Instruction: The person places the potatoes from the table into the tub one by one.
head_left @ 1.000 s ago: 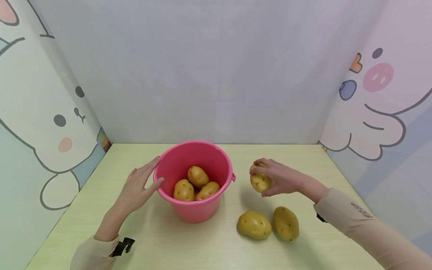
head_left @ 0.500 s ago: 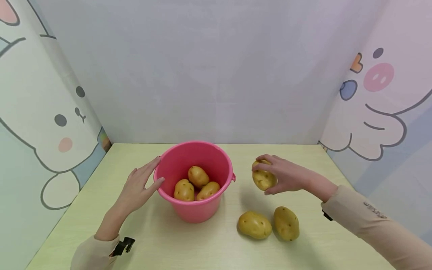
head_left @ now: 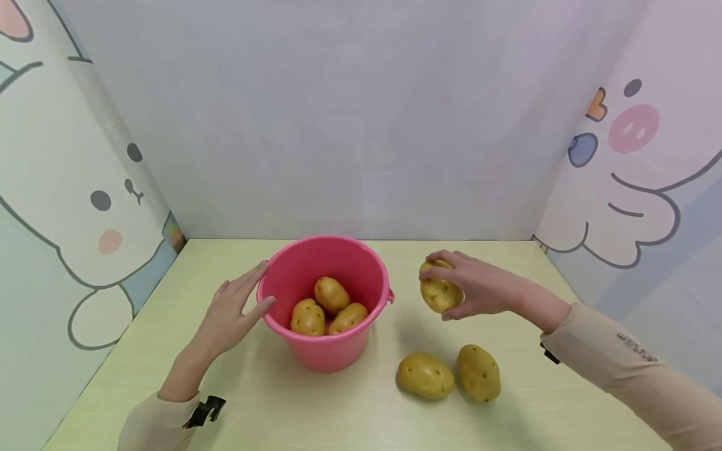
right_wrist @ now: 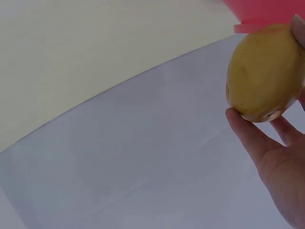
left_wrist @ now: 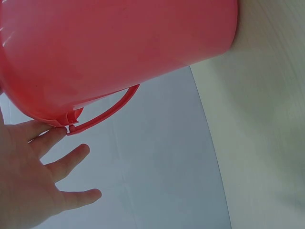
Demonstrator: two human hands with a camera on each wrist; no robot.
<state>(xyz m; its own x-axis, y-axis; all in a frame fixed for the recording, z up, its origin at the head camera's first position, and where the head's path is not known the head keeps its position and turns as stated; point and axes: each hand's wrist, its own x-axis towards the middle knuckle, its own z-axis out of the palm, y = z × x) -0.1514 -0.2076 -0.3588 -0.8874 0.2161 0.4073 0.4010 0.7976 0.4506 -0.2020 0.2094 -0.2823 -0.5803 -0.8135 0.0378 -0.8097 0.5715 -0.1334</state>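
GRIP AND PLACEMENT STATUS: ONE HELD, THREE CONTAINED, TWO LOOSE

Markings: Your right sleeve (head_left: 615, 369) carries one line of dark lettering (head_left: 637, 346) along the forearm — slanted and too blurred to read with certainty.

Right side: Your right hand (head_left: 482, 285) curls its thumb and fingers around the held potato (head_left: 437, 295), gripping it above the tabletop (head_left: 338, 413). This item is to the right of the pink bucket (head_left: 329, 356) and apart from it; your other hand is at the bucket's opposite side.

Left side: Your left hand (head_left: 228, 319) is spread wide, fingers extended at the bucket's left rim. In the left wrist view, its fingertips appear to touch the rim where the handle (left_wrist: 108, 113) joins.

Contents: Inside the bucket you have three potatoes close together — the rear potato (head_left: 331, 295), the left potato (head_left: 307, 318) and the right potato (head_left: 348, 319).

Loose items: On the tabletop, nearer to you than your right hand, the crosswise potato (head_left: 425, 376) lies just beside the lengthwise potato (head_left: 479, 373).
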